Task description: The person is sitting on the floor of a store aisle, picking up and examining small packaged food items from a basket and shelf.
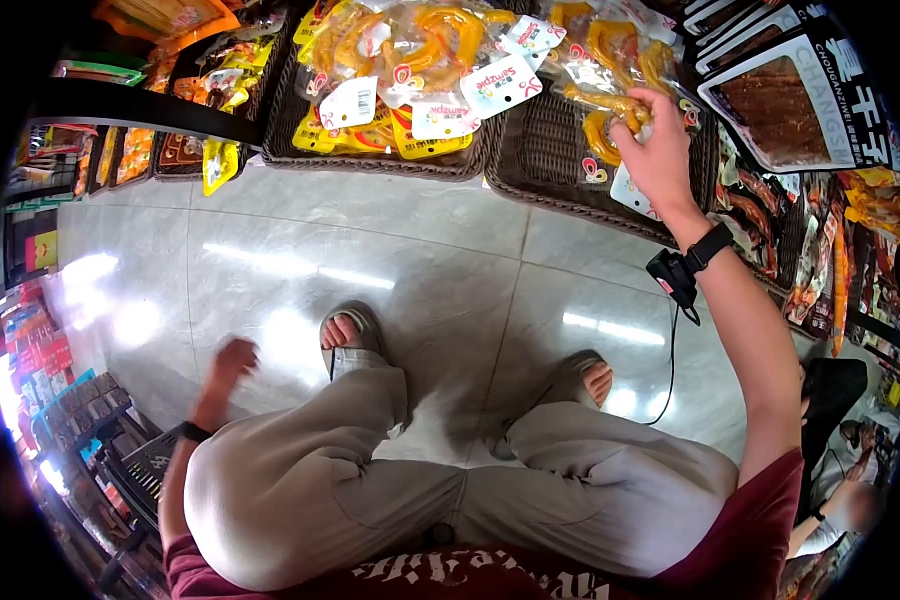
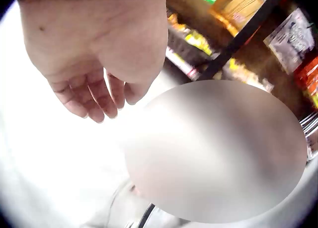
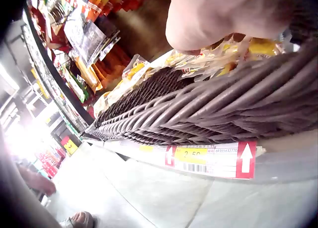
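Observation:
My right hand (image 1: 658, 160) reaches into a dark wicker basket (image 1: 535, 145) and grips a clear plastic snack pack (image 1: 600, 140) with yellow-orange curled pieces inside. Thumb and fingers curl about its upper part. In the right wrist view, the hand (image 3: 223, 22) is over the basket rim (image 3: 164, 109), with clear packaging (image 3: 213, 64) under the fingertips. My left hand (image 1: 233, 365) hangs beside the left knee, blurred and away from the shelf. The left wrist view shows this hand (image 2: 104, 64) with loosely bent fingers and nothing in them.
A second wicker basket (image 1: 370, 165) to the left holds similar packs with white tags. Black meat-snack packs (image 1: 780, 100) stand at the right. A price label (image 3: 208, 161) runs along the shelf edge. Grey floor tiles (image 1: 450, 230) lie below, and another person (image 1: 840, 490) is at the lower right.

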A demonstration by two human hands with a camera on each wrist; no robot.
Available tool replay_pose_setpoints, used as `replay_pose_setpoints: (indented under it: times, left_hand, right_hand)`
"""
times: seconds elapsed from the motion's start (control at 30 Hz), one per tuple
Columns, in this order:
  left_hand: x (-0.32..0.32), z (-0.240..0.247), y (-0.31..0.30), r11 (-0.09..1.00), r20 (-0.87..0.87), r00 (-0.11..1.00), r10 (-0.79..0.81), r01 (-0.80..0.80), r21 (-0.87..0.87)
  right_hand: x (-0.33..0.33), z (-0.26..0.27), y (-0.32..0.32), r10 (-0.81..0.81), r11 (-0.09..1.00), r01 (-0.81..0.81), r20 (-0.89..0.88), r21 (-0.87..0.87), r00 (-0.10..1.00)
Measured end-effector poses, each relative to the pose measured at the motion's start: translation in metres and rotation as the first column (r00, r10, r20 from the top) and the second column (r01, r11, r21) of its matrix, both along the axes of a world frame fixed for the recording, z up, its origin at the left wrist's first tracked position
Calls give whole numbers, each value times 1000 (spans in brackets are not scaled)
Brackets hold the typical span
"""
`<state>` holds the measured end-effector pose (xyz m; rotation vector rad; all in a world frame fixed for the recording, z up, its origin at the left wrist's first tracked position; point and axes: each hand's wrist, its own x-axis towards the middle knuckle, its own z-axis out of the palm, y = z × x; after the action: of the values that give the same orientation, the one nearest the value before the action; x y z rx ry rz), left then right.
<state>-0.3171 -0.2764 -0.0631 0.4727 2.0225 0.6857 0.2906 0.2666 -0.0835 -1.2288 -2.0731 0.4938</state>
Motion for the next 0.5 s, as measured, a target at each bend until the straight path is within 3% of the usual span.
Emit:
replay_pose_setpoints:
  times: [0.03, 0.07, 0.17, 0.2, 0.3, 0.5]
  left_hand:
    - [-2, -55, -50, 983, -86, 993, -76, 60, -172]
    - [-7, -91, -117, 965, 48, 997, -68, 78, -251]
    - [75, -111, -214, 850, 158, 986, -47, 122, -512]
    - [103, -107, -234, 828, 171, 985, -22, 114, -549]
    - [167, -98, -261, 806, 192, 981, 18, 99, -584]
    - [239, -81, -263, 850, 163, 985, 51, 43, -525]
  right_hand:
    - [1, -1, 0, -21, 1000, 21, -40, -14, 999]
    - [2, -2, 0, -41, 999, 39, -80, -28, 996]
    - [0, 7, -3, -74, 990, 43, -225, -138, 972]
    - [-2, 10, -5, -79, 991, 57, -188, -119, 979]
    - [-2, 5, -2, -63, 990, 27, -262, -139, 963]
    - [-2, 9, -5, -56, 991, 28, -215, -131, 975]
